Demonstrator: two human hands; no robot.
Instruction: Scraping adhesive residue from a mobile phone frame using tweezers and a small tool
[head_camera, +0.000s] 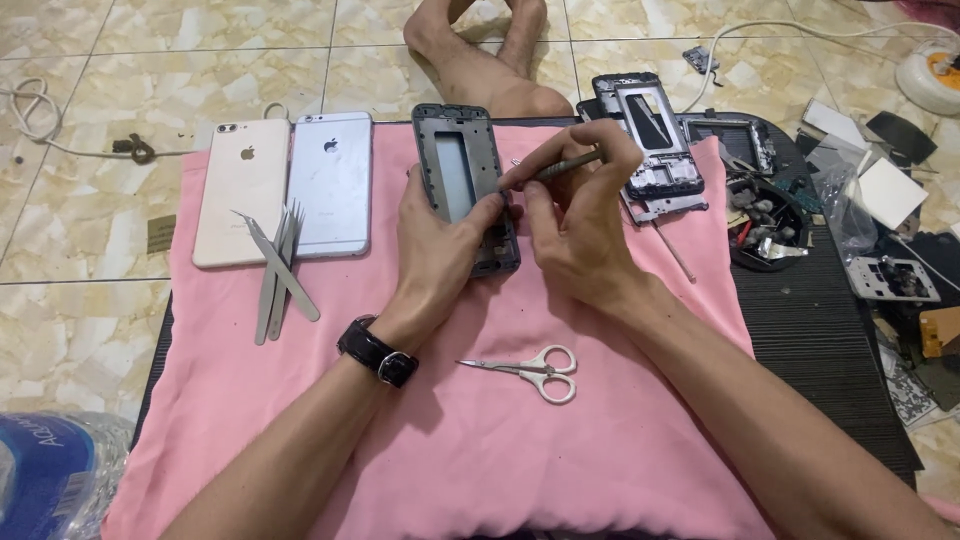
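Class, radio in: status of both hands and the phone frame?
Left hand steadies dark phone frame. Right hand pinches thin tool at its edge. Nothing in the way.

A home floor turned into a makeshift phone-repair spot is being shown: beige marbled floor tiles are being covered by a pink cloth and a black ribbed mat, and bare crossed legs are being rested on the tiles beyond them. Two phones are being kept face down beside a bunch of tweezers, with small scissors lying near. Stripped phone frames, a dish of small parts and loose covers are being left scattered about, and white cables are being trailed across the tiles.
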